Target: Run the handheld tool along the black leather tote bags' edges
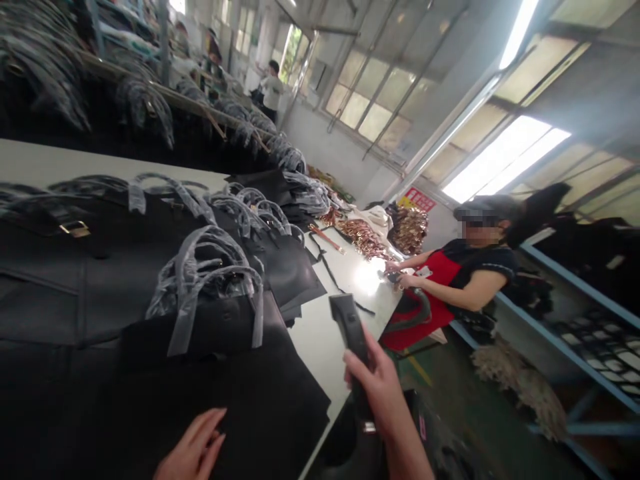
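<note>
My right hand [377, 380] is wrapped round a black handheld tool [350, 327] with a flat, wide head, held upright over the table's edge. Low in the view, my left hand [193, 447] hovers over or rests on black leather-like panels [225, 393]; its fingers are slightly bent and apart, and nothing shows in it. Beyond the hands lie black bag pieces whose handles [215, 273] are wrapped in clear plastic. A gold buckle [75, 229] shows on a piece at the left.
Across the white table [320, 333], a person in a red apron [440, 273] works beside a bright lamp [370, 275]. Brown strap pieces [363, 237] are heaped near them. Blue-framed shelves [580, 333] stand right; a rack of wrapped handles [145, 107] runs behind.
</note>
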{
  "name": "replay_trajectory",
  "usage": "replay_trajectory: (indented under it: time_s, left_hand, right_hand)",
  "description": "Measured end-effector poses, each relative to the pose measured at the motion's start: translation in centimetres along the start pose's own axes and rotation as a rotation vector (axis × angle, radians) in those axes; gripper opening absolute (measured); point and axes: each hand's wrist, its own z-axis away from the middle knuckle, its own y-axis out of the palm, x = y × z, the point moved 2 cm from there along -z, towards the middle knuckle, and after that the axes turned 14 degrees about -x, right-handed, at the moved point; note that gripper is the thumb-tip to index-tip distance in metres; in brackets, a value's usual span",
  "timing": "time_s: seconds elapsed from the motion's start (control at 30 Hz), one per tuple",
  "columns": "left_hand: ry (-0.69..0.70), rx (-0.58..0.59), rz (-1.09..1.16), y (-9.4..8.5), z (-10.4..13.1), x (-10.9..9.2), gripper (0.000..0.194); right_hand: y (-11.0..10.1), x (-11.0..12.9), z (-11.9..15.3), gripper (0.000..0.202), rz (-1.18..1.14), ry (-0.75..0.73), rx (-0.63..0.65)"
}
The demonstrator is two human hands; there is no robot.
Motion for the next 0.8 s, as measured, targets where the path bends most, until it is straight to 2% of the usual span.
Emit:
replay_trajectory:
  time_s: [0.07, 0.17, 0.27, 0.37, 0.47, 0.57, 0.63, 0.7, 0.8]
  left_hand:
    - [-0.022, -0.022, -0.195, 0.2, -2.8, -0.6, 0.039]
    - [-0.056, 0.083, -0.532, 0.5, -8.1, -1.9, 0.052]
    - [-0.107, 0.238, -0.743, 0.9, -12.0, -2.5, 0.054]
    - [-0.192, 0.285, -0.770, 1.1, -13.3, -2.4, 0.042]
    - [-0.336, 0.188, -0.574, 0.7, -12.4, -2.5, 0.025]
    - [-0.527, -0.010, -0.155, 0.0, -10.5, -2.8, 0.013]
    - [-0.690, -0.070, 0.170, -0.4, -9.3, -3.1, 0.020]
    - [-0.842, -0.058, 0.441, -0.9, -8.6, -3.5, 0.032]
    - [-0.985, -0.004, 0.653, -2.1, -8.7, -4.2, 0.049]
  right_hand:
    - [-2.2, 0.1, -0.7, 0.085, -0.004, -0.014, -0.122]
    - [-3.3, -1.1, -0.3, 0.087, -0.021, -0.025, -0.151]
    - [-1.8, -3.8, 0.7, 0.087, -0.027, -0.003, -0.071]
    - [0.6, -6.9, 2.0, 0.089, -0.065, 0.074, 0.044]
    - [2.3, -8.9, 3.6, 0.089, -0.085, 0.156, 0.148]
    - [3.2, -9.9, 4.8, 0.089, -0.065, 0.213, 0.155]
    - [3.7, -10.2, 5.0, 0.090, -0.037, 0.245, 0.152]
    - [4.2, -10.2, 4.8, 0.091, -0.016, 0.265, 0.176]
    - [4.7, -9.8, 4.2, 0.092, -0.003, 0.288, 0.260]
